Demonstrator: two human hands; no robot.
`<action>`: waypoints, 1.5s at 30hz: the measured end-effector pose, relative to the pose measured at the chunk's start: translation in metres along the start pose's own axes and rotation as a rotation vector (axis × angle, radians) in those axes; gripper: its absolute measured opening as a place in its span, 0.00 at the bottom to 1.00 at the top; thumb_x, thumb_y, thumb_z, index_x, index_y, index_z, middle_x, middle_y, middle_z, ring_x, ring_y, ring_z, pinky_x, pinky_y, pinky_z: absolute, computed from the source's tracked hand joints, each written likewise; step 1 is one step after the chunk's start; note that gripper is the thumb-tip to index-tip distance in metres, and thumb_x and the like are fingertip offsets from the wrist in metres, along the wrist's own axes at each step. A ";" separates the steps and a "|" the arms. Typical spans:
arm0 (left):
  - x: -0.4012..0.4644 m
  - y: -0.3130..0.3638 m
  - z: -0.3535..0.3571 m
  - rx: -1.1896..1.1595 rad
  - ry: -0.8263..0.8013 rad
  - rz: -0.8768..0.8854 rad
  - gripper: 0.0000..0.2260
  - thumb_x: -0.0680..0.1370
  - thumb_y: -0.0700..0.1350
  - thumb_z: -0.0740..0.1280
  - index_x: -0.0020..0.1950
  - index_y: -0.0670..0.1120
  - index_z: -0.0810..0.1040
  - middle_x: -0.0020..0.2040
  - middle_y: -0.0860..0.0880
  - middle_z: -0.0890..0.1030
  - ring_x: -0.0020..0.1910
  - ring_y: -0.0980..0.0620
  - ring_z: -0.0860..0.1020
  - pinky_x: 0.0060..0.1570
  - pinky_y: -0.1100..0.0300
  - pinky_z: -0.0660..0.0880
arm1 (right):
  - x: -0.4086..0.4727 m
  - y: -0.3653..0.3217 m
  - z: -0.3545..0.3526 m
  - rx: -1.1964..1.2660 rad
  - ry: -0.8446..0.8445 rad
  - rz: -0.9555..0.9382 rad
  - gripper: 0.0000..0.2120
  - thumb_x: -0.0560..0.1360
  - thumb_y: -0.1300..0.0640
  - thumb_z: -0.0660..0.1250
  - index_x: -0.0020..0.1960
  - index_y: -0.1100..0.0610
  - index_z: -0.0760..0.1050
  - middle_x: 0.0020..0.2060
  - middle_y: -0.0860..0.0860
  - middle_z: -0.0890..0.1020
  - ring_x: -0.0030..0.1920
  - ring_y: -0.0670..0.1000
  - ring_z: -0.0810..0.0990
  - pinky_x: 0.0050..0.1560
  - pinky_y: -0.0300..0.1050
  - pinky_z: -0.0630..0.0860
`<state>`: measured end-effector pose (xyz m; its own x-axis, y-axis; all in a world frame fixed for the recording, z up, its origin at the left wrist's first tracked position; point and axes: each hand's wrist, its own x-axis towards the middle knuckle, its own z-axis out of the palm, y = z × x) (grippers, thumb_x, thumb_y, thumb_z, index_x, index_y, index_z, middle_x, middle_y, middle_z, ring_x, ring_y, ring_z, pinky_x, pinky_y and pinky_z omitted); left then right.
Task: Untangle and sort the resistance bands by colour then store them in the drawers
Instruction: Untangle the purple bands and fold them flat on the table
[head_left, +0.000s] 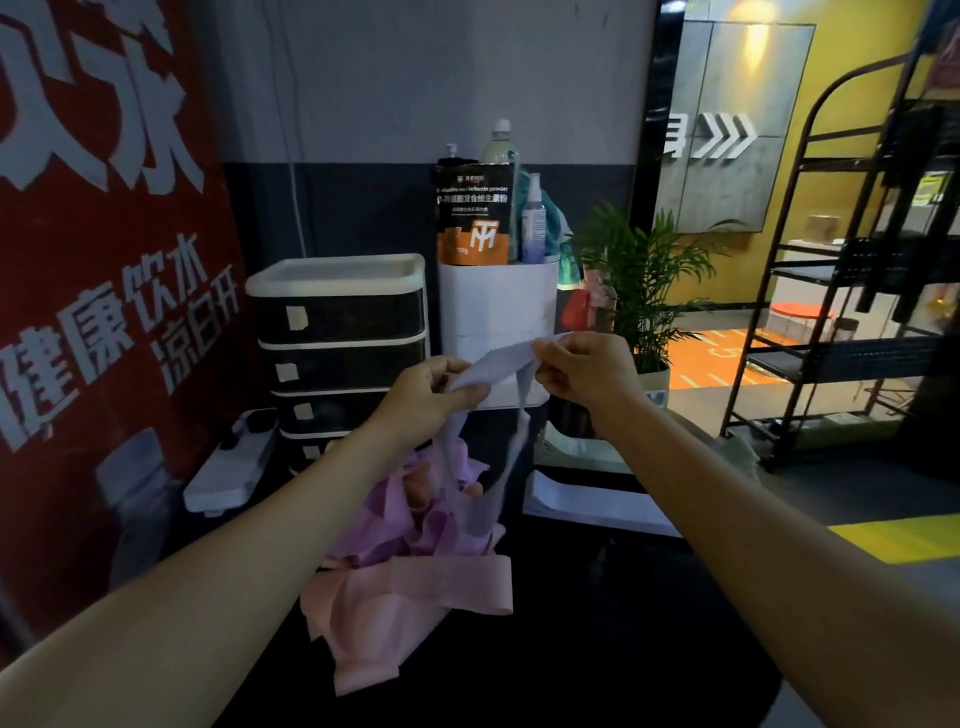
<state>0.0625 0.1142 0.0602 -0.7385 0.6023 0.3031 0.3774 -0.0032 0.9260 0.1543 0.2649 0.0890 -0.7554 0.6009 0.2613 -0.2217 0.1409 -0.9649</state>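
Pink bands (415, 608): loose heap nearest the viewer on the dark counter top (597, 649), several strips overlapping.
Purple bands (400, 525): tangled heap just behind the pink one, touching it.
Lavender band (498, 364): raised above both heaps, stretched between the two hands; its two lower strands hang down to the purple heap.
Left hand (423, 397): fingers curled, pinching the left end of the lavender band.
Right hand (584, 366): fingers curled, pinching the right end of the band, slightly higher than the left.
Drawer unit (337, 332): black fronts in a white frame, stacked, all fronts closed, behind the heaps to the left; small pale labels on the fronts.
White bin (493, 306): right of the drawer unit, holding a pouch (474, 213) and bottles.
Potted plant (639, 275): right of the bin.
Red sign (104, 260): left wall, white characters.
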 end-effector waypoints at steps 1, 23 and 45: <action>-0.001 -0.001 0.002 -0.039 -0.010 -0.016 0.06 0.74 0.39 0.70 0.47 0.47 0.76 0.45 0.46 0.78 0.43 0.52 0.76 0.45 0.62 0.74 | -0.002 0.001 -0.002 -0.017 -0.002 -0.003 0.15 0.75 0.64 0.67 0.30 0.62 0.73 0.25 0.55 0.73 0.23 0.47 0.69 0.28 0.37 0.70; -0.025 -0.032 0.008 -0.299 0.113 -0.179 0.03 0.78 0.41 0.64 0.47 0.47 0.77 0.40 0.51 0.79 0.38 0.57 0.76 0.37 0.66 0.72 | -0.025 0.049 -0.072 -0.830 0.049 -0.131 0.05 0.75 0.62 0.64 0.44 0.64 0.77 0.37 0.56 0.79 0.39 0.55 0.76 0.39 0.42 0.71; -0.025 0.003 0.062 -0.369 0.022 -0.123 0.01 0.74 0.39 0.68 0.44 0.43 0.77 0.38 0.47 0.80 0.36 0.53 0.78 0.37 0.60 0.76 | -0.053 0.027 -0.037 -0.695 -0.198 -0.447 0.05 0.73 0.59 0.70 0.46 0.60 0.79 0.37 0.49 0.79 0.35 0.44 0.75 0.40 0.37 0.72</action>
<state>0.1163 0.1485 0.0421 -0.7789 0.5990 0.1861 0.0621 -0.2216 0.9732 0.2116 0.2657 0.0482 -0.7955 0.2341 0.5589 -0.1443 0.8226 -0.5500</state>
